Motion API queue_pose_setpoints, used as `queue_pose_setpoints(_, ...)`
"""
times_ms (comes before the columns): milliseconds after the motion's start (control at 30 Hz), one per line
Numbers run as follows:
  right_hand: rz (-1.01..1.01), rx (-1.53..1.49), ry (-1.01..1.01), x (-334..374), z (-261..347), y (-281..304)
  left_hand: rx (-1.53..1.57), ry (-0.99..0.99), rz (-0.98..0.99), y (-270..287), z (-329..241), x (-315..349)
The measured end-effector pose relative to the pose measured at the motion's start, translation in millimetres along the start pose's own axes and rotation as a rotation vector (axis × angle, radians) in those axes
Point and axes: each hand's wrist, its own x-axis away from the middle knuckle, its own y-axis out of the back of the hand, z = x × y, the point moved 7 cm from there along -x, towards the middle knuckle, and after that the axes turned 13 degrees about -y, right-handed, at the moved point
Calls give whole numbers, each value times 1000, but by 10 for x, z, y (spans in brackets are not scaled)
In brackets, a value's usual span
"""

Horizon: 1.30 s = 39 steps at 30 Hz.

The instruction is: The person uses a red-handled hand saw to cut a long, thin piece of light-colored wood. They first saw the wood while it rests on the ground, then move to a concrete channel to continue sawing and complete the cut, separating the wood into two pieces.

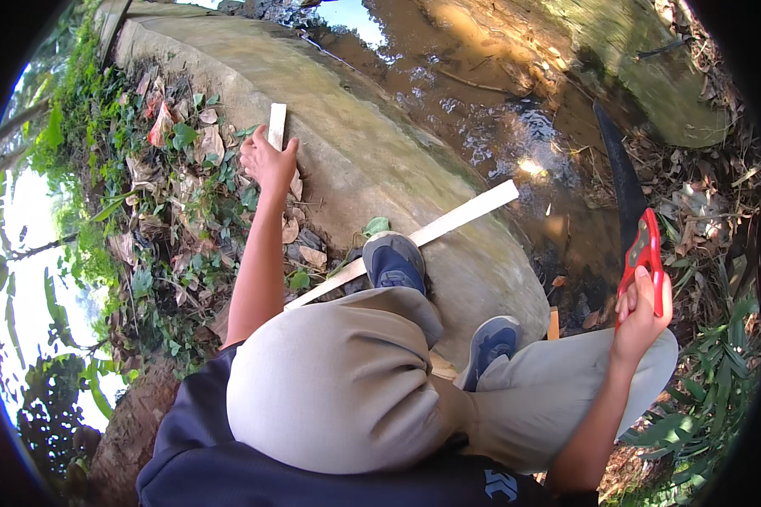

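In my right hand [644, 306] is a folding saw, its red handle [645, 241] gripped by closed fingers and its dark blade [621, 165] pointing up and away. My left hand [268, 160] reaches out to the far left, thumb and fingers around the lower end of a short pale wooden strip [277, 122]. That strip is over the edge of a long concrete slab [330, 110]. A longer pale wooden strip [473, 209] lies slantwise across the slab, with my left shoe [394, 260] pressing on it.
Muddy water [516, 127] runs beyond the slab on the right, with a mossy block [643, 76] behind it. Dry leaves and green creepers [182, 135] line the slab's left side. My right shoe [494, 342] rests near the slab's rounded end. Leafy plants [710, 397] grow at lower right.
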Motion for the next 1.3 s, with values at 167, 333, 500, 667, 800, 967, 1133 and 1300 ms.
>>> queue_pose_setpoints(167, 16, -11, 0, 65, 126, -129, 241, -146, 150, -246, 613, -152)
queue_pose_setpoints(333, 7, -29, 16, 59, 96, -25, 686, -217, 86, -13, -433, -31)
queue_pose_setpoints(500, -26, 1, 35, 76, 144, -93, 825, -562, 277, 297, -1813, 331)
queue_pose_setpoints(667, -9, -14, 17, 70, 113, -89, 704, -665, 520, 221, -2186, 556)
queue_pose_setpoints(800, 18, -21, 2, 58, 49, -20, 495, -466, 520, -54, -1449, 379)
queue_pose_setpoints(967, 37, 13, 1, 50, 45, -76, 279, -341, 319, -102, -409, 72)
queue_pose_setpoints(1133, 79, 3, 0, 21, 59, -161, 92, -286, 195, -180, -53, -148)
queue_pose_setpoints(1300, 113, 41, -3, 55, 62, -297, 417, -423, 222, -111, -1004, 519)
